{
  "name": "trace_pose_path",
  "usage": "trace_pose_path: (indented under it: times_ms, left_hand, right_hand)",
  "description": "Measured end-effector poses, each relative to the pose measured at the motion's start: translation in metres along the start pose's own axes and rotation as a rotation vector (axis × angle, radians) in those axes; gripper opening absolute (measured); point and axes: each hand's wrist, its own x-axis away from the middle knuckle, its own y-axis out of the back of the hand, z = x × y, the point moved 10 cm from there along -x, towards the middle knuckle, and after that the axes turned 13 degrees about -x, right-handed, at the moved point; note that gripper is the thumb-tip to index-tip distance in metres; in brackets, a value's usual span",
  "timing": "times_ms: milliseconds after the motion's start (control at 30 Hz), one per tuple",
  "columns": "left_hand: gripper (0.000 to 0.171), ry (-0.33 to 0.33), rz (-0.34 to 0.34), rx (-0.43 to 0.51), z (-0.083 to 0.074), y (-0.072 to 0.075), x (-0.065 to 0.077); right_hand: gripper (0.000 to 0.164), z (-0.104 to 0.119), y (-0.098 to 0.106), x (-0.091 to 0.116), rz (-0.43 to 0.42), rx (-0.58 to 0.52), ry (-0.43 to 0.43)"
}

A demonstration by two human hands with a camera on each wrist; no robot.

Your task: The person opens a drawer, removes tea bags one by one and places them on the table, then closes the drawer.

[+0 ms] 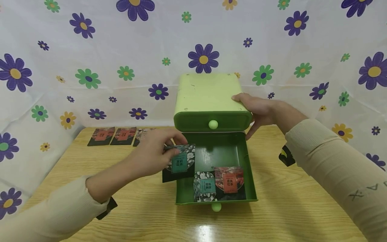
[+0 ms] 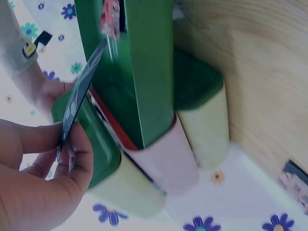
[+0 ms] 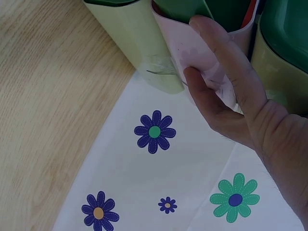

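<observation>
My left hand (image 1: 152,151) pinches a dark tea sachet (image 1: 182,168) with a teal label between thumb and fingers. The sachet overlaps the left side of the pulled-out green drawer (image 1: 208,153). In the left wrist view this sachet (image 2: 79,91) appears nearly edge-on. Inside the drawer, near its front, lie a teal-labelled sachet (image 1: 207,186) and a red-labelled sachet (image 1: 229,183). My right hand (image 1: 258,107) rests against the right of the small drawer cabinet (image 1: 208,92), thumb on the top. Its extended fingers touch the pink middle section (image 3: 192,53) in the right wrist view.
Two red-labelled sachets (image 1: 102,135) and a paler patterned sachet (image 1: 143,133) lie on the wooden table (image 1: 136,205) at the back left. A closed drawer with a round knob (image 1: 213,124) sits above the pulled-out one. Flower-printed cloth (image 1: 121,43) hangs behind.
</observation>
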Motion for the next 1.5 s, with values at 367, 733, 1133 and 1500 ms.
trace_pose_path:
  times_ms: [367,733,1133,1500]
  left_hand:
    - [0.024,0.145,-0.042,-0.080,0.051,0.041,0.022]
    - [0.021,0.275,0.003,-0.140,0.138,0.042,0.048]
    - [0.020,0.364,0.078,-0.164,0.217,0.026,0.075]
    - [0.020,0.433,0.246,-0.133,0.272,-0.013,0.114]
  right_hand:
    - [0.067,0.003,0.003,-0.001,-0.018,0.002,0.004]
    - [0.067,0.001,0.003,-0.001,-0.010,0.002,0.002]
    - [0.068,0.000,0.002,0.000,0.001,0.002,0.011]
    - [0.068,-0.001,0.001,0.000,0.008,0.002,0.007]
